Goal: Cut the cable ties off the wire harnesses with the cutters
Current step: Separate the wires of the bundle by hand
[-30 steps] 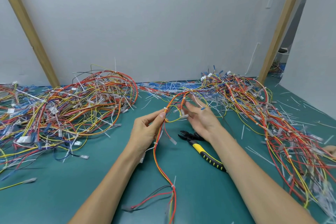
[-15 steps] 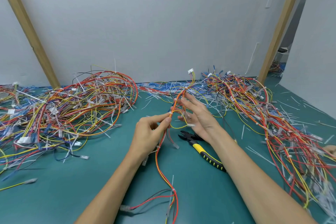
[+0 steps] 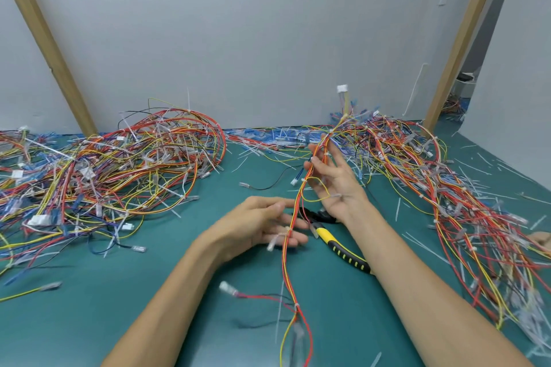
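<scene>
Orange-yellow wire harness (image 3: 285,265): light, limp, tangle-prone; hold beside a cable tie (image 3: 296,305). Left hand (image 3: 262,226) and right hand (image 3: 331,179) straight-fingered, touching it; cutters (image 3: 343,249) at 4 o'clock.

view: head, one wide-angle camera | position: worn on the person's head, over the near side of the bench (image 3: 208,292) | facing: forward and down, toward the grey wall (image 3: 253,39) behind the bench | range: close; left hand (image 3: 256,226) and right hand (image 3: 334,185) near frame centre | edges: left wooden post (image 3: 44,39) and right wooden post (image 3: 465,33) lean outward
</scene>
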The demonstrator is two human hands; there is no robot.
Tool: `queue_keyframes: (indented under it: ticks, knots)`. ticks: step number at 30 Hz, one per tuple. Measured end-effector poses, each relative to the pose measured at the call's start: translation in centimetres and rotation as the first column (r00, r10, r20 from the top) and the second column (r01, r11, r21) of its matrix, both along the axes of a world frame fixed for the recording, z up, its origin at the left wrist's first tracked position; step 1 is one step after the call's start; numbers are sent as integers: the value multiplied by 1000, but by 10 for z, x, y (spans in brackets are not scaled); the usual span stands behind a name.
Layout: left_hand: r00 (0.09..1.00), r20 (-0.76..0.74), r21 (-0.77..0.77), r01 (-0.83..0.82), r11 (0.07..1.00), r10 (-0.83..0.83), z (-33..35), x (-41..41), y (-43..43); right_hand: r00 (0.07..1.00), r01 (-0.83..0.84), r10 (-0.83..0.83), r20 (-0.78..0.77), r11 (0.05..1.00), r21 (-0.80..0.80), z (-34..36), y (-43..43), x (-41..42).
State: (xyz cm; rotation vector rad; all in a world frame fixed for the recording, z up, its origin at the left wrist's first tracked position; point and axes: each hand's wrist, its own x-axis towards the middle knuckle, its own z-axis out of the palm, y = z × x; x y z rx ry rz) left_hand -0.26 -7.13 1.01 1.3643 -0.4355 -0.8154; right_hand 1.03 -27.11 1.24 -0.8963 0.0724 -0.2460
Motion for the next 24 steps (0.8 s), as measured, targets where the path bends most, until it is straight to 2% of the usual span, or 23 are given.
queue_keyframes:
  ticks: [1,3,7,24]
  knots:
    - [995,-80,-22,59,998,-61,1,0,3,1000,19,-19,-12,998,54,0,-2,0]
    - [979,-149,-66,128,990,-137,2,2,8,998,50,-44,-43,989,142,-1,-6,1]
    - [969,-220,-134,83,988,-111,-1,7,13,995,68,-54,-79,982,178,-3,-11,2]
    - [985,-170,-60,30,998,-40,-1,8,9,999,30,-28,-17,993,118,-5,-9,1]
